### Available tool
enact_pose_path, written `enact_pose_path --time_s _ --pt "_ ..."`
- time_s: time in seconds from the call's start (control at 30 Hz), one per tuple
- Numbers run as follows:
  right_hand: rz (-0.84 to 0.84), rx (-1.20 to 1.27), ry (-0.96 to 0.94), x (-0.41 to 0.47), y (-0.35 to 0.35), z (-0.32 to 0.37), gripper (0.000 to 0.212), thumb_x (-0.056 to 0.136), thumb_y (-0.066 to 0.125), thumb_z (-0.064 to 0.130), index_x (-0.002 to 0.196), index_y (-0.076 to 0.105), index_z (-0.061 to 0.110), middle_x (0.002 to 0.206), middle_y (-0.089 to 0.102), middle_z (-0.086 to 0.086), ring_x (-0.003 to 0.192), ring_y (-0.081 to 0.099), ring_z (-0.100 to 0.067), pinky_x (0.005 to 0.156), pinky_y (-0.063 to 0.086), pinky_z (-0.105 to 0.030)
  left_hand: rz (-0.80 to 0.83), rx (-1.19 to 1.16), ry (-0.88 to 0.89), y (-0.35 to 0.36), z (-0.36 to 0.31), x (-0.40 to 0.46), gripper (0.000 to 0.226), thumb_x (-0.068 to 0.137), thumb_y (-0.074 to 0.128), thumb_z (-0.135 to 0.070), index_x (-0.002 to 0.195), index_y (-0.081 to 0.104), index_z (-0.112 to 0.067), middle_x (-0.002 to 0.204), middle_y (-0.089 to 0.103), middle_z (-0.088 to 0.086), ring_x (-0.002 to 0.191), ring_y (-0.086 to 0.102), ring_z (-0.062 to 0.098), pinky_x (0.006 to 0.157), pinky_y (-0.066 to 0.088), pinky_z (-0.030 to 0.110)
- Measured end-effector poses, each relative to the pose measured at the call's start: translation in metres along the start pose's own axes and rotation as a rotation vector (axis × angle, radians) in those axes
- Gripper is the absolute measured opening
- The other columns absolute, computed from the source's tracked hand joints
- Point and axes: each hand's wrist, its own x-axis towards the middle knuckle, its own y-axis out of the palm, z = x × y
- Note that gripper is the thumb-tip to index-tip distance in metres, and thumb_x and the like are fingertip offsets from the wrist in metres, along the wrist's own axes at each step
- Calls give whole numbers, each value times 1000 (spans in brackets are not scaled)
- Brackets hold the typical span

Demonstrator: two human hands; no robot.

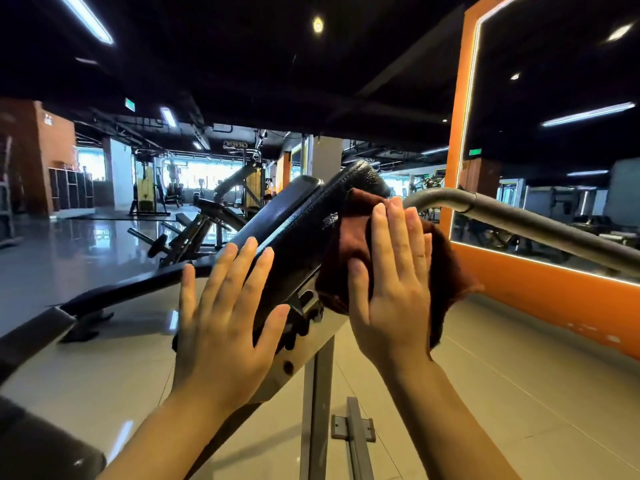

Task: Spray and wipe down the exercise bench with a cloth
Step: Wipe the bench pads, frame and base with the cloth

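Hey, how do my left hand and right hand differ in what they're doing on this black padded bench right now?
The right hand presses a dark brown cloth flat against the side of the black padded bench pad; the left hand has no cloth and lies bare on the pad. The right hand's fingers lie close together, the left hand's are spread. The right hand sits higher and nearer the grey metal bar. Both are open, fingers straight.
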Motion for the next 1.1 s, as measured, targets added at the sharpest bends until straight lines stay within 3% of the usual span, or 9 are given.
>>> enact_pose_path --time_s 0.13,0.4,0.57,0.7,0.83,0.9,0.97,1.03,1.1 --pt "14 -92 -84 -13 4 -5 62 103 33 47 150 23 9 158 20 -9 150 10 -25 122 8 -44 -20 -39 29 12 2 1 58 95 37 -40 149 32 -19 154 35 1 144 25 12 121 -1 45" --pt "47 -139 -277 -43 -7 -21 45 103 42 15 146 28 6 151 33 -12 148 19 -22 121 21 -38 -75 -103 11 24 -2 1 57 96 38 -33 149 28 -18 152 34 -2 143 24 7 122 -2 41" --pt "89 -45 -221 -19 -14 -18 47 106 36 29 145 30 6 152 32 -12 148 19 -25 121 19 -42 -14 -76 13 22 2 -2 55 96 36 -36 148 33 -18 154 32 0 144 22 8 121 -3 44" --pt "80 -1 -142 -26 -10 -8 48 106 35 28 147 26 6 155 29 -12 149 17 -25 122 15 -40 29 -106 -15 22 0 -3 54 96 36 -37 147 36 -19 155 31 -1 145 23 10 121 -2 45" --pt "173 8 -215 -60 -17 7 43 106 37 25 145 33 8 151 35 -9 147 25 -22 119 24 -38 62 -193 -61 10 -6 -6 52 98 33 -38 147 37 -22 154 31 -6 144 19 1 121 -7 35" --pt "185 103 -109 -65 -27 17 41 106 35 30 142 40 10 148 41 -7 145 30 -19 118 27 -34 28 -302 -76 0 -12 -15 47 98 36 -32 144 41 -23 150 38 -8 141 20 -7 121 -5 28" --pt "199 300 57 -55 -39 34 38 104 38 31 140 46 22 148 44 4 143 33 -13 116 31 -32 -20 -446 -90 -12 -21 -26 42 98 44 -23 139 46 -28 146 44 -11 137 28 -11 120 13 25" --pt "281 557 189 -41 -49 51 41 99 42 30 134 47 50 143 46 25 138 38 -4 112 35 -24 -8 -692 -184 -31 -31 -26 43 96 55 -16 133 48 -37 138 50 -18 129 39 -13 106 33 11" --pt "420 765 314 -30 -57 67 40 98 44 31 122 50 64 125 56 34 125 50 1 103 42 -20 67 -940 -299 -52 -36 -14 45 89 63 -20 126 50 -42 129 57 -20 123 48 -10 98 39 10"
